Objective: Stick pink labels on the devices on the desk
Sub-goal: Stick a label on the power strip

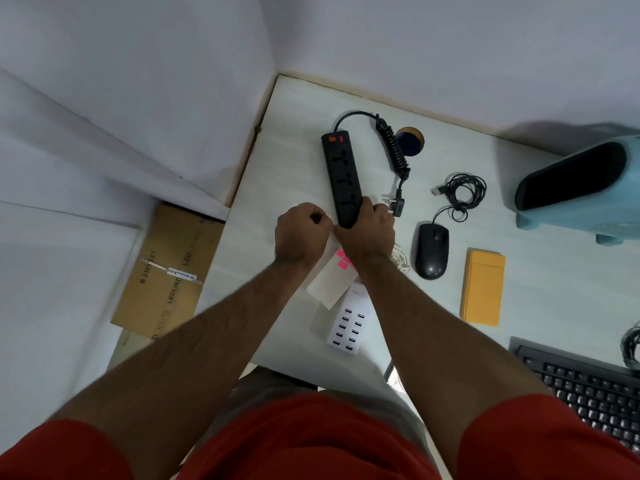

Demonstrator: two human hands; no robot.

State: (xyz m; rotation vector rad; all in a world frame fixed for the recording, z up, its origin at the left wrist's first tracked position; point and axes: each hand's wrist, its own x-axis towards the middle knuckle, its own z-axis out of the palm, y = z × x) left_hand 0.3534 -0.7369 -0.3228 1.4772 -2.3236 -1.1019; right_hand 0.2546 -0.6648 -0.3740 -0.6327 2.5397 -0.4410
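Cardboard box (166, 271) on the floor at far left, off the surface (298, 140).

Left hand (302, 233): fingers curled tight, thumb against forefinger, just left of the power strip's near end. It may pinch a label, but none shows; cannot tell.

Label sheet (330, 282): lies on the surface under both wrists, a few pink labels (343, 262) left at its far corner. White multi-port USB charger (349, 327) just nearer than the sheet, partly under it.

Power strip (341, 181): black, long axis running away from the person, switch end far, near end between the two hands. Right hand (369, 230) clamps its near end, fingers wrapped over the edge. Both hands touch or nearly touch there; the left is the free one, so my guess is the label goes on from the left side while the right steadies.

Coiled cord and plug (398, 206) lie just right of the right hand, close enough to snag. Further right, well apart: black mouse (431, 251) with looped cable, yellow box (483, 287), blue appliance (581, 188), keyboard (588, 386). None shows a pink label yet.
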